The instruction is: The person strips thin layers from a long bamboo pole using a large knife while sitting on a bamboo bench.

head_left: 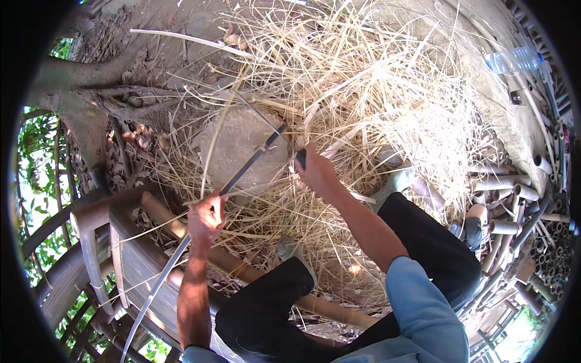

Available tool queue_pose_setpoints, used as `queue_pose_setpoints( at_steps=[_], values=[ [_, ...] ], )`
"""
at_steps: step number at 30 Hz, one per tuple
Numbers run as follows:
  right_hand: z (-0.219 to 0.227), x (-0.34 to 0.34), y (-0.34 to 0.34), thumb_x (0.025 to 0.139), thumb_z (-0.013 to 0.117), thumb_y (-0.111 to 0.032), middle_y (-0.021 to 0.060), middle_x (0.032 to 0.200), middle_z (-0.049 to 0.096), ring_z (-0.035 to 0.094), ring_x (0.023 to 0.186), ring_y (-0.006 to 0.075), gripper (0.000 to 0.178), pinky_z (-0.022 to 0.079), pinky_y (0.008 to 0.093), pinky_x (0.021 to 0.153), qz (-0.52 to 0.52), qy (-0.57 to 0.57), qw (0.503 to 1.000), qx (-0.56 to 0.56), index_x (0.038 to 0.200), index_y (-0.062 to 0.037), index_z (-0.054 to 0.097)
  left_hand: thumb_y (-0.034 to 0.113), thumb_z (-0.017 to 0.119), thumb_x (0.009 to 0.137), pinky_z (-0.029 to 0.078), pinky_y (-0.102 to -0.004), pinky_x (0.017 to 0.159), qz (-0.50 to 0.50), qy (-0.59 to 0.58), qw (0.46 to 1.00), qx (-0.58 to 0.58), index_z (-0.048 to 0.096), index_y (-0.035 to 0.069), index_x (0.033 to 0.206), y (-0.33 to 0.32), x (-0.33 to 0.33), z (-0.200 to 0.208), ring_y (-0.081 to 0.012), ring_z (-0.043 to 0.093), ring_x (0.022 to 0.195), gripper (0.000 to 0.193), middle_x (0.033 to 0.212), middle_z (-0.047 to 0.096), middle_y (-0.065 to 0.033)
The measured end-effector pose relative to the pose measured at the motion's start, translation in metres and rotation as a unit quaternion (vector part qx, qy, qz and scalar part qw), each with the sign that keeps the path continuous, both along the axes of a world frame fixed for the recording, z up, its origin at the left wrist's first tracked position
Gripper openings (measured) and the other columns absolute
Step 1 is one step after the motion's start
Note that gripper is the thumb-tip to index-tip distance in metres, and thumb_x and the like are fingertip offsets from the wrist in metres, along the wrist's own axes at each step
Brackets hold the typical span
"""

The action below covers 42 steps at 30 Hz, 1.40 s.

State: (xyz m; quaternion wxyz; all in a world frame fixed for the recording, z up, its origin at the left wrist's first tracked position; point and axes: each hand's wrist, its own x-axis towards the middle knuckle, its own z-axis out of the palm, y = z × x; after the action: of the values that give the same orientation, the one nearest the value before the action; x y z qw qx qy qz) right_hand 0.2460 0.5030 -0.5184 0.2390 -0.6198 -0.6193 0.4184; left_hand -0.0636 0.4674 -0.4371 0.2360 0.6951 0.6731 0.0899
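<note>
My left hand (206,219) is closed around a long bamboo strip (245,168), dark on its upper stretch. The strip's tail runs back past my left forearm to the lower edge. My right hand (318,172) is closed around the dark handle of a knife (261,113). Its narrow blade points away to the upper left and crosses the strip near the far end; whether it cuts in cannot be made out. Below the strip lies a flat grey stone (242,148).
Pale bamboo shavings (375,91) cover much of the ground ahead. A bamboo bench (136,254) stands at left, near tree roots (91,78). Cut bamboo poles (502,181) are piled at right, with a clear plastic bottle (514,60) farther off.
</note>
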Motion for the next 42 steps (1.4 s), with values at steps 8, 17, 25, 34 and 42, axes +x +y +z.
queue_pose_setpoints(
  at_steps=[8,17,25,34,42],
  values=[
    [0.069,-0.004,0.01,0.096,0.066,-0.026,0.026,0.076,0.065,0.068,0.061,0.039,0.038,0.052,0.0461,0.052,-0.01,0.057,0.997,0.042,0.11,0.0029,0.045,0.027,0.066,0.096,0.057,-0.0379,0.061,0.012,0.022,0.999,0.02,0.077,0.009,0.107,-0.009,-0.013,-0.014,-0.0312,0.073,0.07,0.023,0.092,0.075,-0.0168],
    [-0.023,0.005,0.005,0.094,0.066,-0.029,0.0272,0.08,0.068,0.069,0.073,0.0458,0.044,0.055,0.049,0.064,-0.041,-0.041,0.996,-0.074,0.118,0.0051,0.049,0.029,0.069,0.095,0.051,-0.0437,0.056,-0.025,0.046,0.998,0.033,0.077,0.009,0.1,0.003,-0.005,-0.023,-0.036,0.07,0.067,0.023,0.08,0.069,-0.0199],
    [0.102,0.003,0.006,0.093,0.072,-0.024,0.015,0.07,0.064,0.068,0.055,0.0303,0.037,0.052,0.0369,0.047,-0.093,0.192,0.959,0.189,0.108,0.0017,0.05,0.031,0.071,0.093,0.058,-0.0389,0.065,0.008,0.023,1.0,0.011,0.077,0.007,0.104,-0.005,-0.004,-0.016,-0.0355,0.073,0.077,0.027,0.089,0.073,-0.019],
    [-0.035,0.009,-0.016,0.089,0.071,-0.026,0.0281,0.082,0.066,0.07,0.077,0.0401,0.042,0.054,0.0485,0.067,-0.061,-0.016,0.991,-0.115,0.11,0.0047,0.051,0.03,0.072,0.091,0.051,-0.0392,0.053,0.023,-0.025,0.997,0.068,0.075,0.008,0.089,-0.006,0.005,-0.013,-0.0352,0.067,0.063,0.022,0.079,0.07,-0.0182],
    [-0.015,0.039,-0.022,0.086,0.079,-0.035,0.0129,0.076,0.067,0.065,0.065,0.0245,0.04,0.053,0.0402,0.064,-0.095,0.03,0.994,0.039,0.103,-0.002,0.063,0.028,0.066,0.096,0.051,-0.0394,0.057,0.004,-0.039,0.998,0.054,0.074,0.01,0.106,-0.013,0.014,0.018,-0.0318,0.065,0.06,0.023,0.076,0.068,-0.0159]
  ],
)
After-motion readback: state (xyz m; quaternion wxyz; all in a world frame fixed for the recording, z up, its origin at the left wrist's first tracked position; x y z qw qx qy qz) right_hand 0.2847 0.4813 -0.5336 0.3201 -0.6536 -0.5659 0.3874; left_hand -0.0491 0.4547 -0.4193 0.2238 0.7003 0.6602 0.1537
